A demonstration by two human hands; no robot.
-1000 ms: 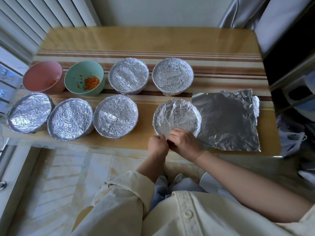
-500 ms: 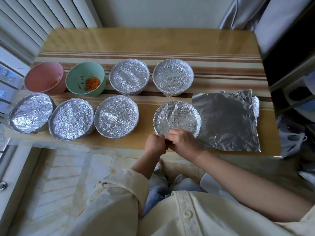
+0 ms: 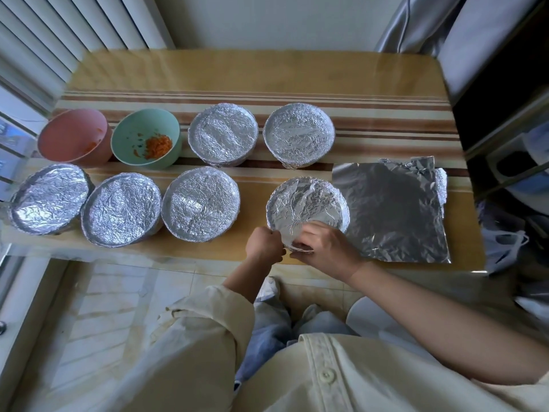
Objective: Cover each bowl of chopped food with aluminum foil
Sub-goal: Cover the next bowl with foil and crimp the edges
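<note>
A foil-covered bowl [image 3: 306, 205] stands near the table's front edge. My left hand [image 3: 264, 246] pinches the foil at its near-left rim. My right hand [image 3: 325, 248] grips the foil over the near rim, fingers curled on top. A flat sheet of aluminum foil [image 3: 392, 209] lies just right of that bowl. Three covered bowls [image 3: 200, 208] [image 3: 121, 212] [image 3: 49, 202] line the front row to the left. Two more covered bowls [image 3: 222, 133] [image 3: 298, 133] sit behind. An uncovered green bowl [image 3: 145, 138] holds chopped carrot, and an uncovered pink bowl [image 3: 74, 138] stands left of it.
The wooden table [image 3: 267, 72] with a striped runner stretches back to the wall. Window blinds [image 3: 59, 34] are at the left, a grey curtain [image 3: 445, 22] at the back right, dark shelving [image 3: 511, 144] at the right. My knees are under the table's front edge.
Both hands have shifted slightly along the near rim of the bowl, still working the foil there. The bowls and the flat sheet have not moved.
</note>
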